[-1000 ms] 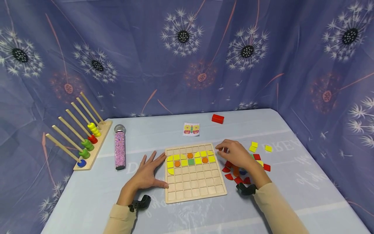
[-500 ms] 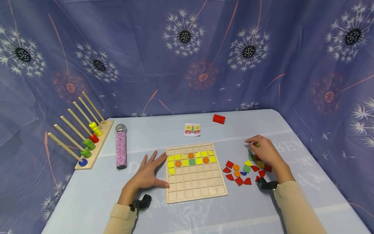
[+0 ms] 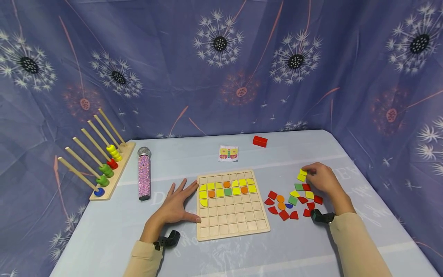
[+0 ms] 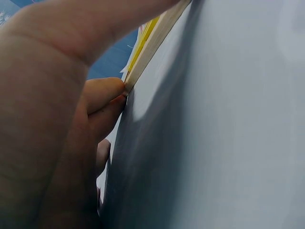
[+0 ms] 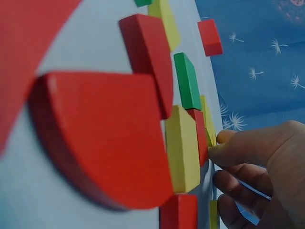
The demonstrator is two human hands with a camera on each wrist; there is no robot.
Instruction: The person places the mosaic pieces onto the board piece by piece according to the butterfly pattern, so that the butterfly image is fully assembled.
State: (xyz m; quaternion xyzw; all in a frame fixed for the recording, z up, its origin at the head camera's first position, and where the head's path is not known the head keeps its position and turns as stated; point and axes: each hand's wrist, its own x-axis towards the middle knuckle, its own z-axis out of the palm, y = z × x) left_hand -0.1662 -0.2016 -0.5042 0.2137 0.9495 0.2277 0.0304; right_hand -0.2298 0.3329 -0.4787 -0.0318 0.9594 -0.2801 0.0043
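A square wooden grid board (image 3: 230,219) lies on the table, with yellow, orange and green tiles set in its upper rows. My left hand (image 3: 174,204) rests spread along the board's left edge, its thumb and fingertips touching the wood. Right of the board, my right hand (image 3: 321,177) pinches a yellow square tile (image 3: 303,172) between thumb and index finger. A second yellow square tile (image 3: 301,177) lies right beside it. In the right wrist view another yellow tile (image 5: 214,214) shows beneath the curled fingers; the hand hides it from the head view.
Loose red, orange, green, yellow and blue tiles lie between board and right hand, among them a red quarter-round (image 5: 105,138). Behind the board are a butterfly pattern card (image 3: 228,153) and a red block (image 3: 260,141). At left stand a glittery microphone (image 3: 144,175) and a bead stacker (image 3: 119,169).
My right hand has moved from the board's upper right edge rightward to the yellow square tiles, uncovering the loose tiles. My left hand stays on the board's edge.
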